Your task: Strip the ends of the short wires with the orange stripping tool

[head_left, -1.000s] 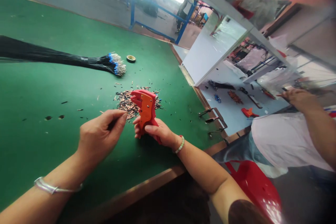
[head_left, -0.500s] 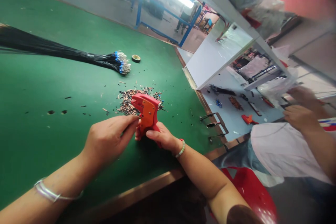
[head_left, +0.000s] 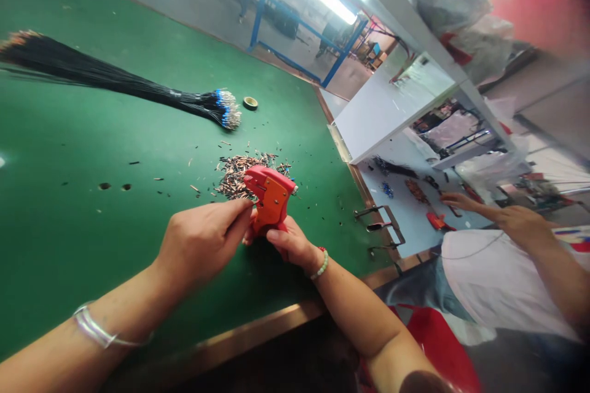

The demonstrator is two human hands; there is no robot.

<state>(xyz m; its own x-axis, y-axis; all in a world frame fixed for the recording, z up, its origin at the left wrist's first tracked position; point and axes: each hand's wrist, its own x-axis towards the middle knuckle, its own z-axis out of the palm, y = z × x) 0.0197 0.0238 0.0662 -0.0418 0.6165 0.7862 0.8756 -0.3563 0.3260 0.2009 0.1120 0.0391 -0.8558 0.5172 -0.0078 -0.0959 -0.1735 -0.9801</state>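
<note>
My right hand is shut around a red and orange wire stripper, which stands above the green mat. My left hand is pressed close beside the tool, its fingertips at the tool's near edge. Anything pinched there is hidden or too thin to make out. Just beyond the tool lies a loose pile of cut wire bits and insulation scraps. Farther left stretches a long bundle of black wires, ending in blue-collared metal terminals. A small roll of tape sits next to those terminals.
The mat's wooden front edge runs below my arms. A metal bracket sits at the right edge. To the right, a co-worker's hands reach over a lower white bench. A red seat stands below.
My left hand has moved right, up against the tool. The view has shifted, so the table appears to slide right. The co-worker's hand now reaches farther left.
</note>
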